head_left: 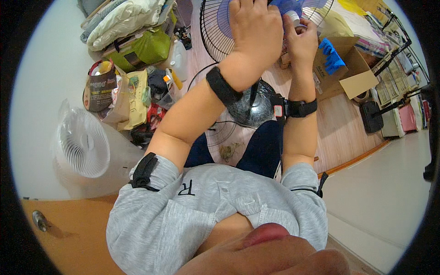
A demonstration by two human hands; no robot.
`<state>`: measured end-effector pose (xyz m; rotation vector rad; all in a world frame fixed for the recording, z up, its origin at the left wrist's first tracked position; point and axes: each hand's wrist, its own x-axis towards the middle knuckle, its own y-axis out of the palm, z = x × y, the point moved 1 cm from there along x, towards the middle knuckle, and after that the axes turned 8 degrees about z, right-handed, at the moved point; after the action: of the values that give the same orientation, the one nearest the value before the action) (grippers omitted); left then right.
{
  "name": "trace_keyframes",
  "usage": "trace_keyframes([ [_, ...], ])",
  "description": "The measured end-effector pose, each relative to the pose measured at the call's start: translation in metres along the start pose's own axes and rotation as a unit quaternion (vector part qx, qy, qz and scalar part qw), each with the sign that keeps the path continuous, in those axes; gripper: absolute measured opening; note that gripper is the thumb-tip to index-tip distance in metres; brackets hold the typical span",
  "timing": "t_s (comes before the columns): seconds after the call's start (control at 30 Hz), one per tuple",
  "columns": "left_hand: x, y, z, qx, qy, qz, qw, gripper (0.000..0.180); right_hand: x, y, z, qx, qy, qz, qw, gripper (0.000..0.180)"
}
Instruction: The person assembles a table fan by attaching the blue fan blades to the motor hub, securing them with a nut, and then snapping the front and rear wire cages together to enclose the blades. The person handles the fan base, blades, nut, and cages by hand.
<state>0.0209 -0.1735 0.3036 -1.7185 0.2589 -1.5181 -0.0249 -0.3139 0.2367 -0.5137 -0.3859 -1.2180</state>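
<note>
An electric fan stands upright before me, its head cut off by the top edge of the view. Behind its translucent blue blade (289, 5) is a black wire grille (214, 34). My left hand (256, 30) is closed at the blade, its fingertips partly out of view. Close by on the right, my right hand (301, 43) pinches a small white round cap (292, 18) near the middle of the blade. Below my hands, the fan's round, glossy dark base (256, 107) rests on the floor by my legs. A loose wire grille (220, 136) lies beside it.
An open cardboard box (337, 68) with a blue glove-like item (331, 57) over its edge stands right. Left are bags (134, 98), a white bottle (178, 60), a green bag (145, 48) with bedding and a plastic-wrapped white fan (82, 144). A black stand (372, 117) stands far right.
</note>
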Motion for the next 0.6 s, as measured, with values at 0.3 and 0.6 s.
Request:
trace_keyframes([
  [0.3,0.017,0.010,0.021,0.180,0.067,-0.123,0.974,0.046,-0.006,-0.002,0.015,0.010,-0.027,-0.004,1.000,0.058],
  [0.6,-0.004,-0.053,0.025,0.099,0.079,-0.114,0.985,0.070,-0.007,-0.007,0.013,0.016,-0.043,-0.006,0.999,0.050],
])
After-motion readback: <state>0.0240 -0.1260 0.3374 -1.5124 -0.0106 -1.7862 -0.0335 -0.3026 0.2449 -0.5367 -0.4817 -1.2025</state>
